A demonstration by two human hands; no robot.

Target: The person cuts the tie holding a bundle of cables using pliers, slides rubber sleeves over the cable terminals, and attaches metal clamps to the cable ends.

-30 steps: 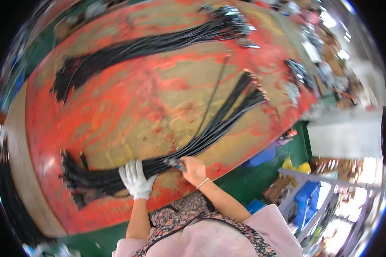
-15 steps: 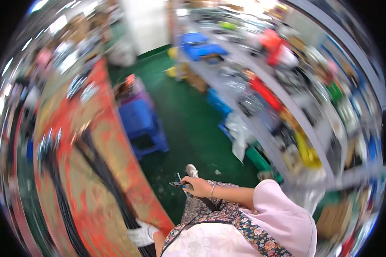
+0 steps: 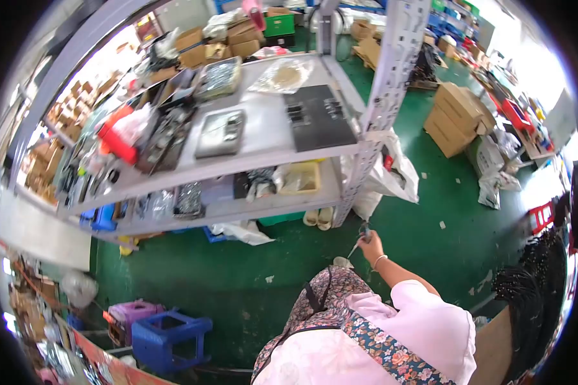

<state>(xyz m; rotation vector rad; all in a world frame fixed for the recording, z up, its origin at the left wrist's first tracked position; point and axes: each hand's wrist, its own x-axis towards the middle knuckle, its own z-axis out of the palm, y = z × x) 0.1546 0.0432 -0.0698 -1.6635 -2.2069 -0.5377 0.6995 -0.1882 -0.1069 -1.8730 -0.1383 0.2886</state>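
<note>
My right hand [image 3: 371, 249] is held out low over the green floor, in front of my floral apron. Its fingers are closed round a small dark hand tool [image 3: 365, 230], whose exact kind I cannot make out. A thin pale rod [image 3: 352, 251] sticks out below the fingers; whether it belongs to the tool is unclear. My left hand is outside the view. The nearest thing to my right hand is the upright post [image 3: 359, 173] of a grey metal shelf [image 3: 237, 170], with a white plastic bag [image 3: 395, 173] hanging beside it.
Trays, a black board [image 3: 318, 125] and a red roll [image 3: 117, 142] lie on the shelf. Pale shoes [image 3: 318, 218] stand beneath. A blue stool [image 3: 167, 337] is at lower left. Cardboard boxes [image 3: 456, 119] stand at right, with bundled black cables [image 3: 526, 289] nearer me.
My view has swung right, from the red-and-tan worktable to the shelf. My gloved left hand, earlier on a black cable bundle, has left the view. My right hand still holds the tool.
</note>
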